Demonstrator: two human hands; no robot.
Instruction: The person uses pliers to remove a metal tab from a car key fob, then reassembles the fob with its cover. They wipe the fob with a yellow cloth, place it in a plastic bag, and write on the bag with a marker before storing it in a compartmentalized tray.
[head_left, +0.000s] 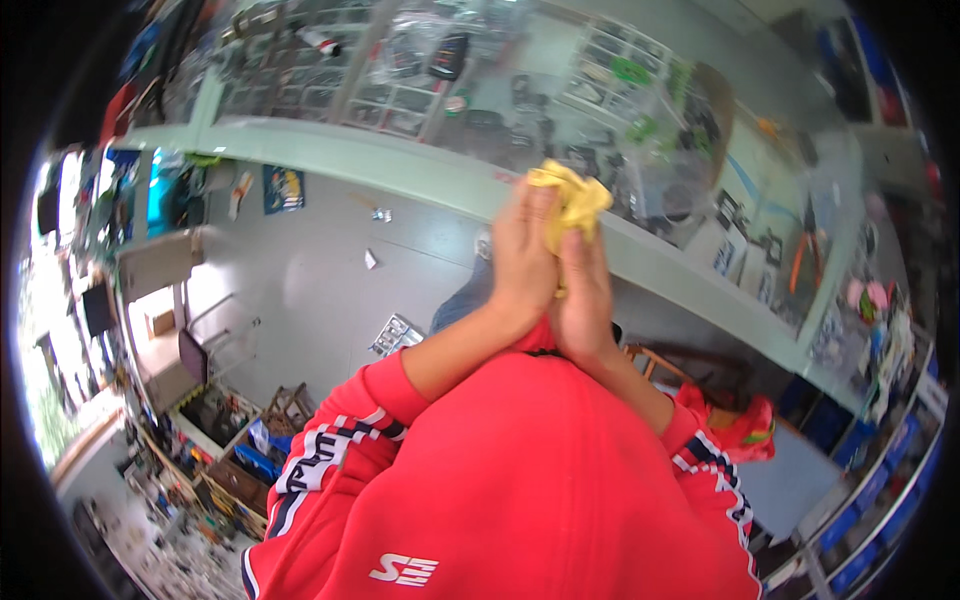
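A crumpled yellow cloth (pixel 578 198) is squeezed between my two palms, sticking up past the fingertips. My left hand (pixel 524 255) presses on it from the left, with the fingers pointing away from me. From the other side my right hand (pixel 584 300) closes against it, lower down. Both hands are held in front of my chest, by the near edge of a glass display counter (pixel 440 163). Part of the cloth is hidden between the palms.
Inside the counter lie small dark parts, packets and a compartment tray (pixel 612 65). Orange-handled pliers (pixel 806 250) are at its right end. On the floor are a small tray (pixel 396 335) and, at lower left, a crowded workbench (pixel 200 470). Shelves with blue bins (pixel 865 530) stand right.
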